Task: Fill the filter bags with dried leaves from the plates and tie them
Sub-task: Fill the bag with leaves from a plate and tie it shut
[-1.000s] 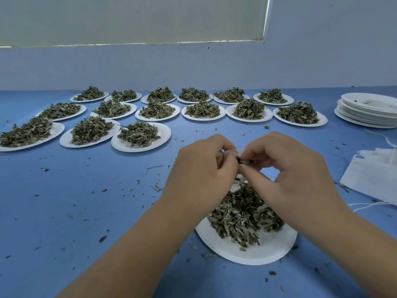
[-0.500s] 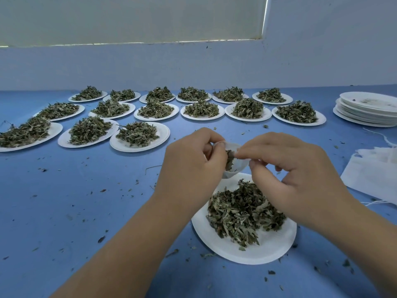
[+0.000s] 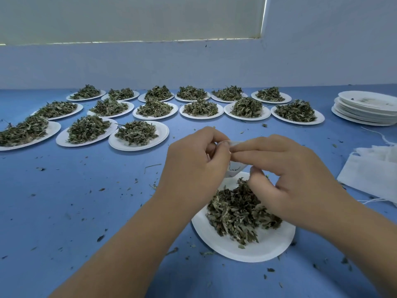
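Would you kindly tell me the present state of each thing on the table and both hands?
Near plate: holds a leaf pile.
Filter bag: held above the near plate, few leaves inside.
Left hand: pinches the bag's top.
Right hand: pinches the bag's top.
Far plates: heaped with leaves.
Stacked plates: empty, piled.
Spare bags: empty, flat.

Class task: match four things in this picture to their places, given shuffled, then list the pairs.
1. stack of empty white paper plates
2. small white filter bag
3. nearest leaf-filled white paper plate
4. pile of white filter bags

A. pinched by left hand and right hand
B. far right, back
C. right edge, nearer
D. below the held bag

Pairs: 1-B, 2-A, 3-D, 4-C
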`<state>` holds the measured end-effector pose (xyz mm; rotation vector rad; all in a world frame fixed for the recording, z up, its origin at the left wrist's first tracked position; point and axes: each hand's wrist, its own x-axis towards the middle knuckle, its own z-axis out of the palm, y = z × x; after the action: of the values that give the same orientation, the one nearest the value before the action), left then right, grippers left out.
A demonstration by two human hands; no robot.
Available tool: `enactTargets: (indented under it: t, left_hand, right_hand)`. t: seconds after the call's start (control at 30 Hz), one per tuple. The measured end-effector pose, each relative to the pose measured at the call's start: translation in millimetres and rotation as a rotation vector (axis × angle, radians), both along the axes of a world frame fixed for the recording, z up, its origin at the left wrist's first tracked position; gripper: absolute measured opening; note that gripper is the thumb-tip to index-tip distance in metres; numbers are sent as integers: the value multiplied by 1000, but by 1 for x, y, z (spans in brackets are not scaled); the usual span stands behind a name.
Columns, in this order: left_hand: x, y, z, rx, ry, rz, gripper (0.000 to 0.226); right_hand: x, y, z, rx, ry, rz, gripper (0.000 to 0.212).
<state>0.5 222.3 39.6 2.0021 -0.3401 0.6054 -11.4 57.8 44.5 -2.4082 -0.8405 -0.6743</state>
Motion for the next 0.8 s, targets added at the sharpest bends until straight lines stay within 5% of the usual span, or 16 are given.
enactTargets:
  t: [0.17, 0.43, 0.57, 0.8]
  left_hand:
    - [-2, -2, 1, -40, 35, -50, 17]
    - [3, 8, 3, -61, -7, 34, 14]
    - [5, 14, 4, 11, -84, 92, 12]
    - [6, 16, 2, 106, -169, 125, 10]
  right_hand:
    - [4, 3, -5, -245, 85, 28, 48]
    - [7, -25, 19, 245, 360, 87, 16]
    - [9, -44, 26, 35, 565, 73, 6]
    - [6, -53, 27, -290, 766, 109, 45]
